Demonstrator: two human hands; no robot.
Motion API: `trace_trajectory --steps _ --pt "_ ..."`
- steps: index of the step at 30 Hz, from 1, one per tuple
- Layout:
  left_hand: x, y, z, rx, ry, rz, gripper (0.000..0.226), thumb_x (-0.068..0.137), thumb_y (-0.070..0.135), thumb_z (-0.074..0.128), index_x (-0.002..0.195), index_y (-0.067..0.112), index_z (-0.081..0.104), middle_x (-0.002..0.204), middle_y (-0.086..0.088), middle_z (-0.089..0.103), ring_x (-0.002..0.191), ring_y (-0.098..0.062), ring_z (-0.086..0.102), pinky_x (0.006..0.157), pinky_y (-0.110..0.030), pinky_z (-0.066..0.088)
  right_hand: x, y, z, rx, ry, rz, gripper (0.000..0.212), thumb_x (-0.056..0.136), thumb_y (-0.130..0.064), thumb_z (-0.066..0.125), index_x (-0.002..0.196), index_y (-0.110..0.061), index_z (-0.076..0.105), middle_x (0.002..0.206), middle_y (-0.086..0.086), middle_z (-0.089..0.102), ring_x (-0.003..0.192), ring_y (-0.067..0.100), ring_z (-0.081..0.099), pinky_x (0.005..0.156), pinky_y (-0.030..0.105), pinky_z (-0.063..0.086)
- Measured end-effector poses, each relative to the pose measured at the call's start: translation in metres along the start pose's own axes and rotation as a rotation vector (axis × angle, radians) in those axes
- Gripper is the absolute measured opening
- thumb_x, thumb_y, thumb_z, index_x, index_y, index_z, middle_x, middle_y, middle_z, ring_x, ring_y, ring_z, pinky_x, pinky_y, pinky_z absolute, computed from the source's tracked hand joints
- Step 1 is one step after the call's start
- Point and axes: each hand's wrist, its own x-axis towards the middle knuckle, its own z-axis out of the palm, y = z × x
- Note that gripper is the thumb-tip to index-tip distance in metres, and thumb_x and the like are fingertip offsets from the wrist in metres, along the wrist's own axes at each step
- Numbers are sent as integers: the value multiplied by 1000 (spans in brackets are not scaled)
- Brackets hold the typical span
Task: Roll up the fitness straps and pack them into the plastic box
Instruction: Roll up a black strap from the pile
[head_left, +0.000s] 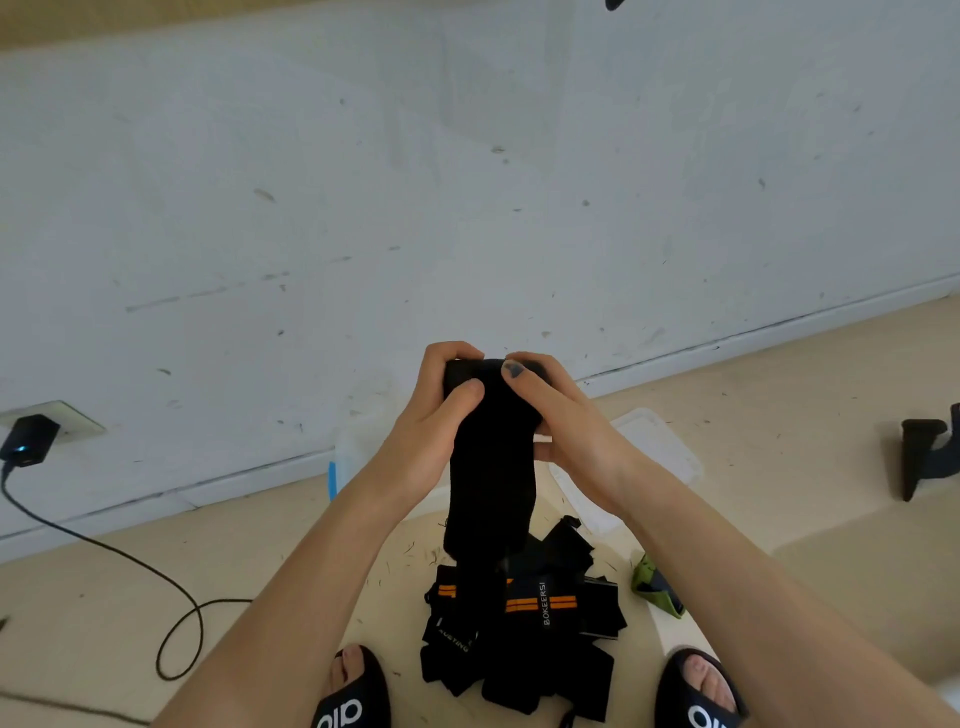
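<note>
Both hands, left hand (436, 415) and right hand (561, 415), pinch the top of a long black fabric fitness strap (491, 467) held above the floor pile, and tight, even turns should suit the translucent plastic box (660, 447) behind.

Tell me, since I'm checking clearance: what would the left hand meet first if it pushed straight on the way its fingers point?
Probably the right hand, gripping the same black strap as the left hand; depth is unclear.
</note>
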Motion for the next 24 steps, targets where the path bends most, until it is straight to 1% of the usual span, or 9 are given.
trace_trajectory --steps 3,6,8,10,12,14,18,21,24 --pt "-1 3 0 8 10 15 25 107 8 40 122 28 45 114 -1 57 91 2 62 79 -18 53 1 1 2 -4 -15 53 37 101 -57 54 130 -36 59 117 -2 73 106 18 74 95 47 61" --pt "-3 5 -1 33 10 19 31 103 0 40 120 27 43 112 1 54 86 7 59 76 -13 51 2 2 2 22 5 9 27 101 -48 60 123 -33 63 116 5 73 105 24 74 98 54 58" --pt "-3 5 -3 34 0 12 36 100 -3 41 117 29 43 115 1 53 90 7 60 75 -13 52 2 3 2 69 -12 -22 24 99 -40 64 121 -31 64 115 12 73 107 30 74 101 56 56" --pt "-2 2 -4 -18 -12 -6 33 97 6 46 116 33 45 121 -1 54 105 -5 61 85 -23 56 2 4 2 67 -15 -58 23 97 -34 65 120 -30 63 113 17 72 105 35 73 101 56 56" --pt "0 -1 -5 -61 2 -47 25 97 29 48 120 38 45 128 -1 54 113 -15 62 94 -34 57 1 3 2 45 -11 -98 23 100 -27 65 122 -29 60 113 18 72 104 37 73 98 55 57" --pt "0 -3 -5 -45 15 -85 20 107 43 41 126 42 42 132 -1 54 115 -17 63 94 -36 58 1 3 0 20 -15 -130 26 101 -21 64 125 -29 58 116 18 70 105 35 72 96 51 59" --pt "0 -3 -7 -86 23 -107 19 109 28 42 125 39 45 130 -5 55 114 -25 65 83 -36 60 1 5 -2 37 -43 -114 33 93 -24 69 123 -34 60 121 14 68 112 31 71 97 47 59" --pt "-1 0 -8 -63 38 -67 26 106 13 45 122 32 47 121 -6 58 103 -18 67 73 -26 58 1 3 -2 55 -47 -57 26 100 -27 66 126 -28 60 121 14 67 108 24 72 95 47 61" --pt "-2 1 -6 -9 37 -22 31 101 4 47 119 29 47 115 -5 58 92 -7 67 71 -21 55 2 3 1 30 13 -45 20 103 -33 61 121 -25 64 113 11 72 103 24 74 95 51 60"
